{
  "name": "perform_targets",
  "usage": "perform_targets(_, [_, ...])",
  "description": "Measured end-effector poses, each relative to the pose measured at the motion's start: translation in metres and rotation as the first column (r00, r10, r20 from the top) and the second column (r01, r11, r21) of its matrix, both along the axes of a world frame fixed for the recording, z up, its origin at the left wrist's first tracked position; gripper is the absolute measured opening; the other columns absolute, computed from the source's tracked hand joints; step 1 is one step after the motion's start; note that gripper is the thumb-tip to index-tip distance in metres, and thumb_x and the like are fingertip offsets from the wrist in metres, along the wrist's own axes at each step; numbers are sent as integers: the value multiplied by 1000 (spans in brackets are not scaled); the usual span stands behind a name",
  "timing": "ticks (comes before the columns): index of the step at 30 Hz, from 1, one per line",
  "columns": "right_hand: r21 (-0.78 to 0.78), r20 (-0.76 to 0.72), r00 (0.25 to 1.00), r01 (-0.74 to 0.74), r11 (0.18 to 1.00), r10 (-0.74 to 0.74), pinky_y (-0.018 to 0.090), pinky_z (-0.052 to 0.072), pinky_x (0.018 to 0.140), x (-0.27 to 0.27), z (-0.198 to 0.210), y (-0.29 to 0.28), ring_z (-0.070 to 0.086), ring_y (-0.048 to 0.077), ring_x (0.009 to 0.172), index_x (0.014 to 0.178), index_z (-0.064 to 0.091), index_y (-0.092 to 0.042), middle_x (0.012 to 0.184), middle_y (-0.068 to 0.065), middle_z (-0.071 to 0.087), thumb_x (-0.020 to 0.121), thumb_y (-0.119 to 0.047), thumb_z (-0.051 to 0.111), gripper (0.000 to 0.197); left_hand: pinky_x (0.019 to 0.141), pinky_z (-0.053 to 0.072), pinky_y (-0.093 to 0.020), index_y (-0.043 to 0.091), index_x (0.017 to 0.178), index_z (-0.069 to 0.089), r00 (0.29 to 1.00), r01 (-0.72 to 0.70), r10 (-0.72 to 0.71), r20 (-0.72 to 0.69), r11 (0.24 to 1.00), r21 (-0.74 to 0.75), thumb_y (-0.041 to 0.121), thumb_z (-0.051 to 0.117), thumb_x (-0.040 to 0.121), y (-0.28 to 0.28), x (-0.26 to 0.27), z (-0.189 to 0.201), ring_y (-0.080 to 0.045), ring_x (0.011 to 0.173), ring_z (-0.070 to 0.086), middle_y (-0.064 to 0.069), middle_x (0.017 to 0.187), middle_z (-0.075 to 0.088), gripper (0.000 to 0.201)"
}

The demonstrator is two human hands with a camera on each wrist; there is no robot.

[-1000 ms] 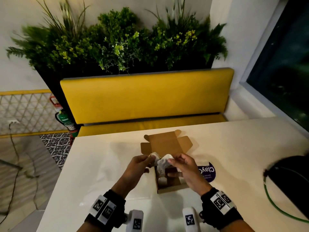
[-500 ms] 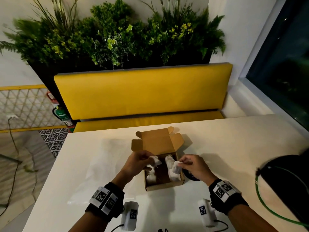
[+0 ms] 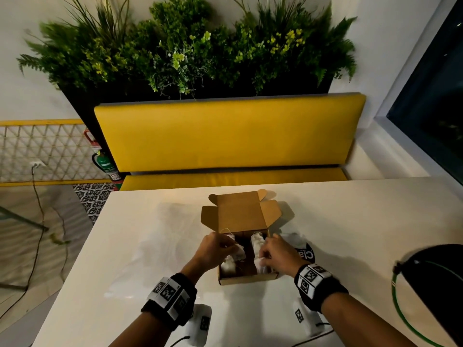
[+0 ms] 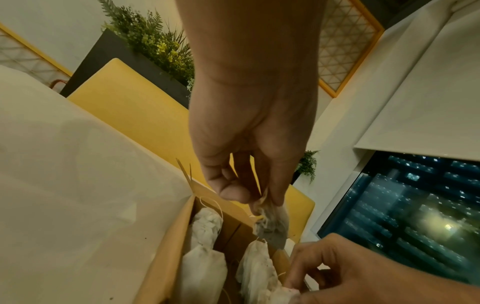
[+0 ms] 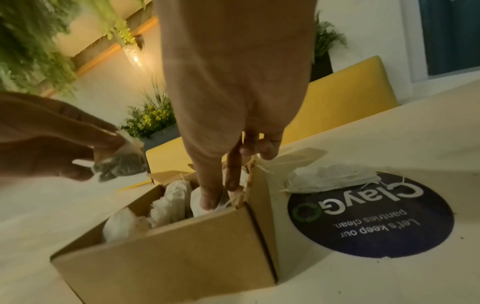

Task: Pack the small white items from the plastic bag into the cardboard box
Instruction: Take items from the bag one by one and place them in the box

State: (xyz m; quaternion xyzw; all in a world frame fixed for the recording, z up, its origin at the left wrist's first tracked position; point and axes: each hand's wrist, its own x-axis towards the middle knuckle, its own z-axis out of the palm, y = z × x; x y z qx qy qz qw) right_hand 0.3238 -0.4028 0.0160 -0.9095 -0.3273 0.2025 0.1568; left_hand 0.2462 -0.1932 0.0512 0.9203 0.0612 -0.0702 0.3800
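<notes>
The brown cardboard box (image 3: 246,279) stands open on the white table, its lid (image 3: 240,212) folded back. Several small white pouches (image 5: 168,202) with strings lie inside. My left hand (image 3: 226,246) pinches one pouch (image 4: 272,223) by its top, just above the box's left side. My right hand (image 3: 263,255) reaches down into the right side, thumb (image 5: 207,198) and forefinger pinching a pouch (image 5: 198,202) against the wall. More white pouches (image 5: 330,179) lie on the table right of the box. The clear plastic bag (image 3: 152,249) lies flat to the left.
A dark round sticker (image 5: 371,218) is on the table right of the box. A black round object with a green cord (image 3: 431,284) sits at the right edge. A yellow bench (image 3: 225,136) and plants stand behind the table.
A second ago both hands held a white bundle over the box. They have parted: the right hand has gone down into the box's right side, the left holds one pouch above the left side.
</notes>
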Motion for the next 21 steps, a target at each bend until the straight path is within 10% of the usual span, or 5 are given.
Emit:
perform_targets(10, [-107,123,991,-47,993,60,29,44,80,2,-5,4,53,22,105,94,71,-22,106,2,58,85,-21,66,11,73,58,-41,14,96,77,998,12,-13,-59,1000,-2,27,66,88,15,-3,-14,-18,75,68,-4,91,74,19])
perform_targets(21, [-71,282,950,-119,990,134,31,48,79,2,-6,3,53,17,103,95,69,-19,102,-1,64,84,-14,69,12,77,59,-31,13,100,74,999,20,-22,-26,998,-67,23,69,87,10,-3,-10,-15,84,68,-3,97,72,17])
